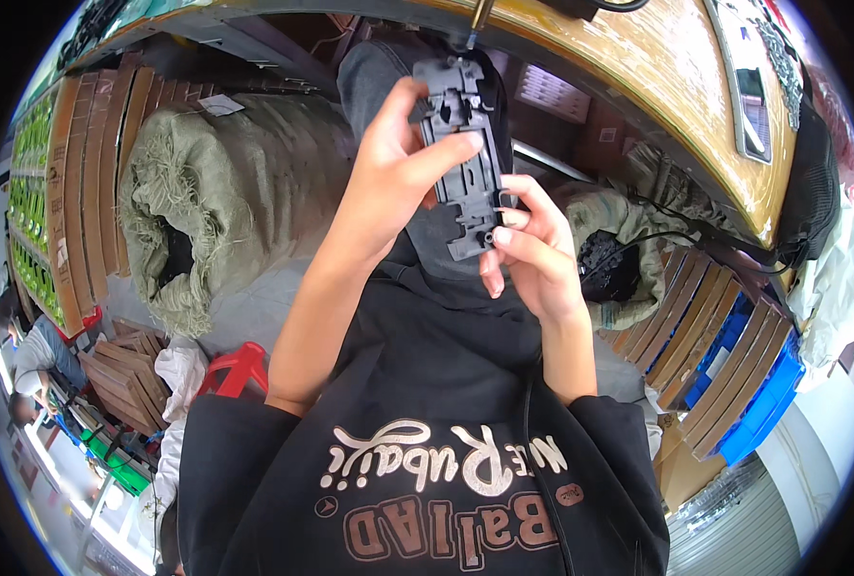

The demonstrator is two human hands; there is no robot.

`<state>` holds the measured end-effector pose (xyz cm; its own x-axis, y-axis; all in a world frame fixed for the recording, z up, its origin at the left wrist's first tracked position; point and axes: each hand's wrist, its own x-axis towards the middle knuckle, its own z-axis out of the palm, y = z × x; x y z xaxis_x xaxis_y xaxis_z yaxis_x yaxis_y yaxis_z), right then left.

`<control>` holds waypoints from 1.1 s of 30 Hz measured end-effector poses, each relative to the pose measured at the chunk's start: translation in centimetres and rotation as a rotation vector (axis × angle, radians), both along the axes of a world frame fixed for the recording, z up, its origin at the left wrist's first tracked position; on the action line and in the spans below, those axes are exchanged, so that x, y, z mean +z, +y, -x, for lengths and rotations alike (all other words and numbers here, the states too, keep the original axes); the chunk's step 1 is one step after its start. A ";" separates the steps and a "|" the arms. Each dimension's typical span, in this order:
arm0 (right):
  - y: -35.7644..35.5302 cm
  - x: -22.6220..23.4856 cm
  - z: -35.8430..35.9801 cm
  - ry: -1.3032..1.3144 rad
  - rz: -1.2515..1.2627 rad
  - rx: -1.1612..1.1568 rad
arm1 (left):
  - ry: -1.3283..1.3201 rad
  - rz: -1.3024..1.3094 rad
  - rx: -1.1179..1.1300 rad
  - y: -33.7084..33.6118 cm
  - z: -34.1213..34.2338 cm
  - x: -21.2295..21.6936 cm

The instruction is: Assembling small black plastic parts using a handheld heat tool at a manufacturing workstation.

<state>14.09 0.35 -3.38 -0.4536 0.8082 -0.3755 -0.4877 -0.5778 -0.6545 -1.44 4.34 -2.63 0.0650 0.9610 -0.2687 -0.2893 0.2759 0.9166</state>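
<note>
A long black moulded plastic part [467,182] with notches and slots along it is held up in front of my lap, tilted slightly. My left hand [398,168] grips its upper half, the thumb pressed across the face and the fingers round the far side. At the lower right corner, my right hand [546,252] has its thumb and fingers closed on the edge. A small round feature shows by the right thumb; whether it is loose cannot be made out. Just above the part's upper end hangs a metal driver tip [473,38].
A worn wooden bench [638,72] curves across the top, with a metal-framed tray [751,106] on it. Woven sacks stand at left [244,192] and right [628,230], the right one holding black pieces. Stacked cartons [76,192], a red stool [238,369] and a blue crate [758,408] surround me.
</note>
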 end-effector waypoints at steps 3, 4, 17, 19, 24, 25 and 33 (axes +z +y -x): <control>-1.3 -0.4 -2.4 -0.300 -0.089 -0.080 | 0.047 0.160 -0.149 -1.2 -0.5 -0.8; -2.0 -0.8 -3.4 -0.401 -0.112 -0.128 | -0.003 0.169 -0.246 -1.5 0.0 -1.5; -14.9 -17.8 -20.5 -1.101 0.284 -1.228 | 0.447 0.218 0.675 -6.2 18.3 -6.9; -16.5 -21.5 -23.5 -0.707 0.524 -1.137 | 0.461 0.210 0.743 -6.8 21.1 -8.0; -15.6 -23.4 -26.2 -0.576 0.624 -1.011 | 0.711 0.260 0.707 -10.9 33.2 -11.2; -14.7 -22.1 -26.0 -0.751 0.552 -1.095 | 0.821 0.288 0.675 -12.2 36.0 -12.9; -1.8 0.4 -21.9 -1.397 -0.733 -1.423 | 1.590 0.529 0.156 -15.2 46.8 -27.0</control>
